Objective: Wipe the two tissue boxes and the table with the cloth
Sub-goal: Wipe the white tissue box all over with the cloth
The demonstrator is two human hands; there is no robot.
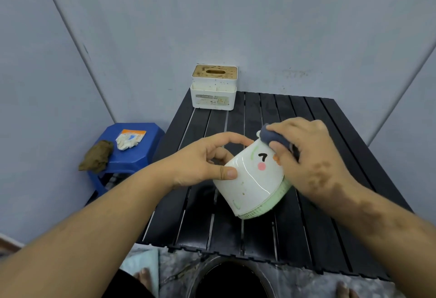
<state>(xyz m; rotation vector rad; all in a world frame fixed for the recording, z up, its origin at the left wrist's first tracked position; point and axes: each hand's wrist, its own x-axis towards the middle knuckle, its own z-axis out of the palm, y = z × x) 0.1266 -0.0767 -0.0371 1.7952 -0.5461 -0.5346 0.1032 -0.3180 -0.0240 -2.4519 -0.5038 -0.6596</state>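
Note:
A round white tissue box [247, 179] with a drawn face and a green base lies tilted on the black slatted table [318, 238]. My left hand [207, 161] grips its left side, thumb on the front. My right hand [309, 156] holds a dark blue cloth [274, 137] against the box's upper end. A second, rectangular white tissue box [213, 96] with a stained wooden lid stands at the table's far left corner against the wall.
A blue plastic stool [127, 156] stands left of the table with a brown rag [96, 156] and a white glove packet [129, 138] on it. A dark round bin [226, 279] sits below the table's front edge, near bare feet. Walls close in behind and at both sides.

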